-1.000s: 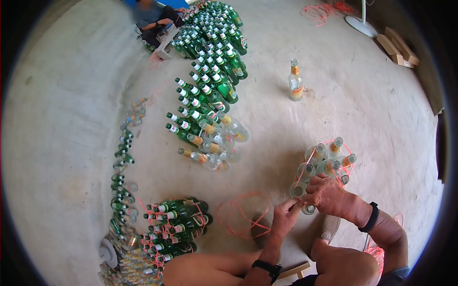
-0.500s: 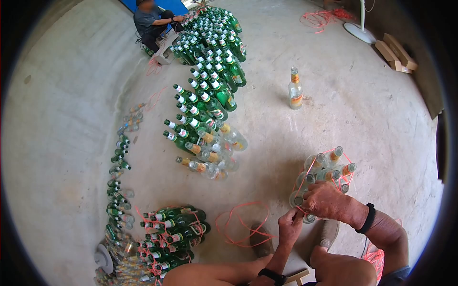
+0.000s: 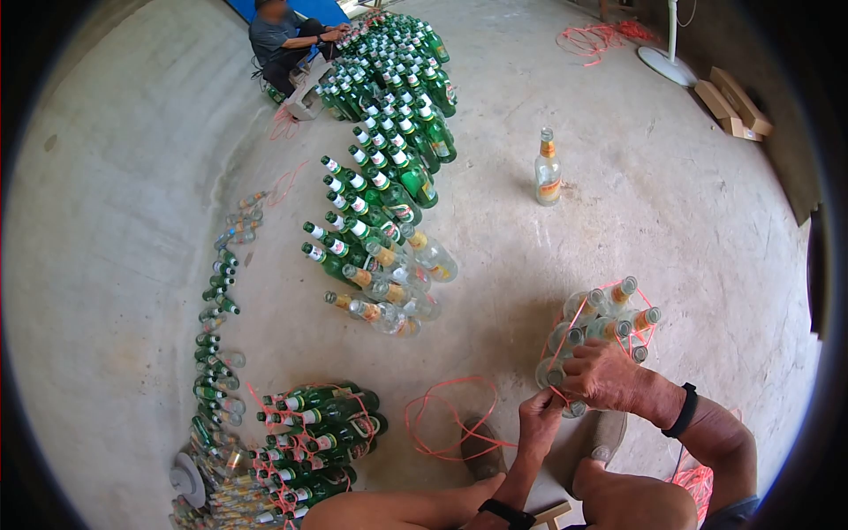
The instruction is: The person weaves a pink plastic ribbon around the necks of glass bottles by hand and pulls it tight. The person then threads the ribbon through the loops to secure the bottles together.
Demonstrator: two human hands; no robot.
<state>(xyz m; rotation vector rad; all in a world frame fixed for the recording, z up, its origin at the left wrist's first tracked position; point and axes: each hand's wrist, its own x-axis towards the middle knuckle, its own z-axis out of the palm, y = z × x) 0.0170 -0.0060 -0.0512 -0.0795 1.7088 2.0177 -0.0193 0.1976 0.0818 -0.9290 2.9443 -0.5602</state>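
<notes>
A bundle of clear glass bottles [image 3: 587, 305] stands upright on the floor in front of my feet, with pink plastic twine [image 3: 576, 311] running around and across the necks. My left hand [image 3: 541, 413] pinches the twine at the near edge of the bundle. Close beside it, my right hand [image 3: 602, 375] is closed on the twine over the near bottles, its fingertips partly hidden behind the knuckles. A loose loop of the same twine trails from my left hand across the floor to the left, over my shoe [image 3: 483, 449].
Green bottles [image 3: 389, 168] stand in a long row ahead, clear ones at its near end. Tied green bottles [image 3: 322, 424] stand at lower left. One clear bottle [image 3: 548, 168] stands alone. More bottles lie along the left wall. A co-worker [image 3: 287, 40] sits at the far end.
Both hands stay at the near edge of the bundle and shift only slightly. The loose twine loop on the floor has moved a little to the right.
</notes>
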